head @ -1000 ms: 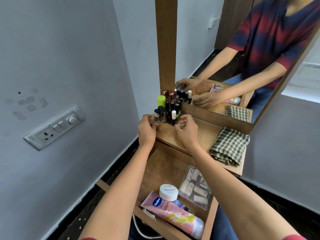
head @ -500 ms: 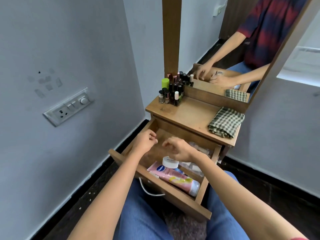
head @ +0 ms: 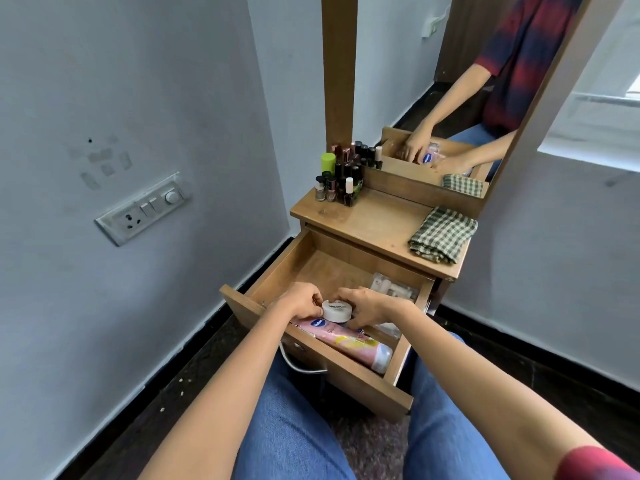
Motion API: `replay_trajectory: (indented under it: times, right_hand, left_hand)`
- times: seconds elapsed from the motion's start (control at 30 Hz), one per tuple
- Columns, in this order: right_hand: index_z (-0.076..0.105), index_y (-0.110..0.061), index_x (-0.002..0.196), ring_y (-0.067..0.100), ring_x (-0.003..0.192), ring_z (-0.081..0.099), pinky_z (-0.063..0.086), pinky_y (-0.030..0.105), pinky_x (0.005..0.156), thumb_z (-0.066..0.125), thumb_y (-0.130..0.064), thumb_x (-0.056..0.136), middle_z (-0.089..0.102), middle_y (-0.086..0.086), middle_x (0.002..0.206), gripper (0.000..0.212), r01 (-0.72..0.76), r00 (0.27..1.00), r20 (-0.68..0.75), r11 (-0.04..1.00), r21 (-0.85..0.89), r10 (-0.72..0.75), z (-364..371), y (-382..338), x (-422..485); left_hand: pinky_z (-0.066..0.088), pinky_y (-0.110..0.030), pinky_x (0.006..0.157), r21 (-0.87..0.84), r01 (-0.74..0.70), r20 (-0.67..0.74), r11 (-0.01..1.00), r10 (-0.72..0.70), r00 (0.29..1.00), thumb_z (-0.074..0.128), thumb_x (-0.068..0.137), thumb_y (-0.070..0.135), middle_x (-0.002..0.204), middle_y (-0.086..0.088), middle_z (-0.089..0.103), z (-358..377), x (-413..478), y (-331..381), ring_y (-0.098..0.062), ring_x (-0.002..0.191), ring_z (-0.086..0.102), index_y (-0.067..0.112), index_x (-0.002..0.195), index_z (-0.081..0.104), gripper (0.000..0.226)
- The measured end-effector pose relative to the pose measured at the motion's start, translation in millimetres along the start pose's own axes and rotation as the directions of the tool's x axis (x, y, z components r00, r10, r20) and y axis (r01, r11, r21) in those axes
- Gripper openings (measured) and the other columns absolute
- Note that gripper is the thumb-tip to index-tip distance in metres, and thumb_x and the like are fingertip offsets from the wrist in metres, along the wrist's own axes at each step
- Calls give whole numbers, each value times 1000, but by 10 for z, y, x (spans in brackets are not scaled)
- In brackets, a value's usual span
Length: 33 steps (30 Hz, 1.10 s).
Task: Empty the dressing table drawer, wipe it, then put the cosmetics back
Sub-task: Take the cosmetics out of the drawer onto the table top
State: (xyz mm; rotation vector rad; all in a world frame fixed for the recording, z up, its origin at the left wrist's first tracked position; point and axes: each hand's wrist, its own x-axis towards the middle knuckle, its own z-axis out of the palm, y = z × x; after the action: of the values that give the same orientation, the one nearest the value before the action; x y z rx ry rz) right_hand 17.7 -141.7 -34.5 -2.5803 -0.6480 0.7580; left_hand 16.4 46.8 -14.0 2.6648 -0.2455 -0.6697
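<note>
Drawer (head: 277,270): pulled open under the tabletop, over the person's lap.
White jar (head: 337,310): round, lid printed; at the front of the drawer, above the pink tube, between both hands.
Left hand (head: 300,303): fingers curled against the jar's left side, gripping it.
Right hand (head: 370,308): fingers curled round the jar's right side, gripping it.
Pink tube (head: 349,342): lying flat along the drawer's front wall, white cap toward the right corner.
Clear pouch (head: 393,289): right side of the drawer, small pale items inside.
Nail polish bottles (head: 341,178): upright cluster at the tabletop's back left corner, against the mirror.
Checked cloth (head: 443,235): folded, on the right of the tabletop (head: 374,223).
Mirror (head: 433,81): upright behind the tabletop, reflecting arms and drawer.
Switch plate (head: 143,207): on the left wall.
</note>
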Motion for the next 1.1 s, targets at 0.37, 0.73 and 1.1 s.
replay_trajectory:
  times: [0.37,0.73,1.1]
  right_hand:
    - [52,-14,112,19,96,49,36,26,75,76,-30,73,50,4,108,48,14,922,-386,992,122,35,-33,163,-132]
    - [51,-6,107,20,93,49,34,23,75,79,-18,68,48,6,107,49,-26,738,-667,992,120,100,104,431,-391]
    - [48,-11,107,17,94,48,42,27,77,78,-19,69,46,2,108,48,-15,712,-690,985,173,132,122,440,-381]
  left_hand:
    - [47,-26,80,9,-77,-51,997,77,996,67,88,19,115,-5,65,23,-15,107,-16,99,61,13,120,63,33]
    - [46,-31,82,260,-186,247,947,121,961,58,92,38,126,-8,58,152,126,457,-24,107,57,12,129,52,45]
    - [46,-32,78,308,-144,337,940,33,941,59,87,48,119,-9,59,155,181,541,-25,101,58,13,123,55,50]
